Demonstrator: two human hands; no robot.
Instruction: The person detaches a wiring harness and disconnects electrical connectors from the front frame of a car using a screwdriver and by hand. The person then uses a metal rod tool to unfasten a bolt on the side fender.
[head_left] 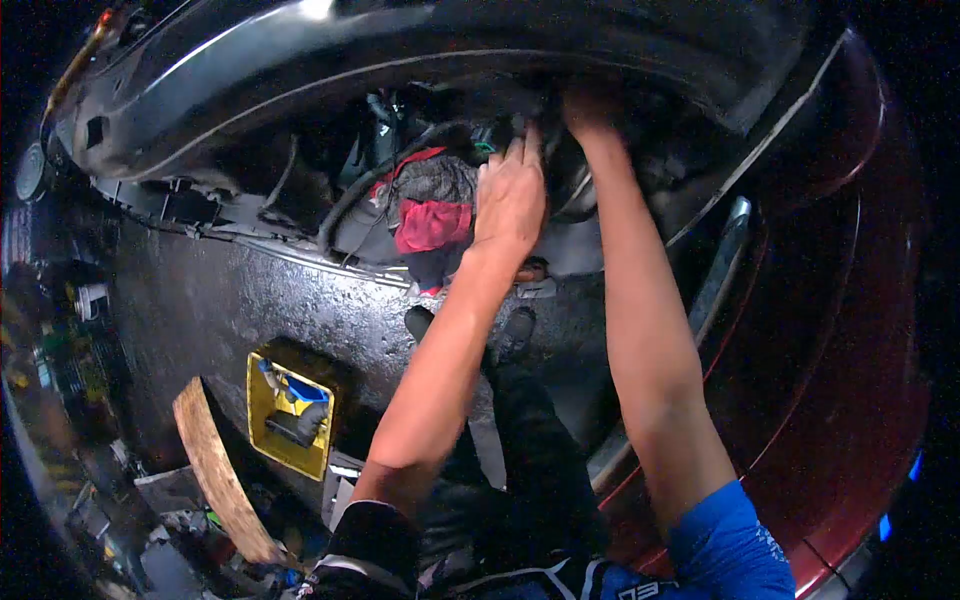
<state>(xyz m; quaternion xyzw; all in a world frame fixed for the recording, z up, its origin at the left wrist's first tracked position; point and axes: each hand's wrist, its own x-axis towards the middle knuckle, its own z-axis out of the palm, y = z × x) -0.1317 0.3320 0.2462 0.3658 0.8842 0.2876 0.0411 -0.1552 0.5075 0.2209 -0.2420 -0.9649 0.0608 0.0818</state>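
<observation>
My left hand [512,195] reaches into a dark car cavity, back of the hand up and fingers stretched forward. Right beside it, a red and grey rag [433,226] lies bunched on the cavity's edge. To the right, my right hand [588,103] is deeper in, under a dark curved body panel [440,70]. Shadow and blur hide its fingers, so whatever it touches does not show. A black hose [345,205] curves up left of the rag.
On the wet dark floor stands a yellow crate [290,462] holding blue and dark items. Near it lies a curved wooden piece [215,470], with clutter at far left. A dark red car body panel [820,400] borders my right arm. My shoes [515,328] are below the cavity.
</observation>
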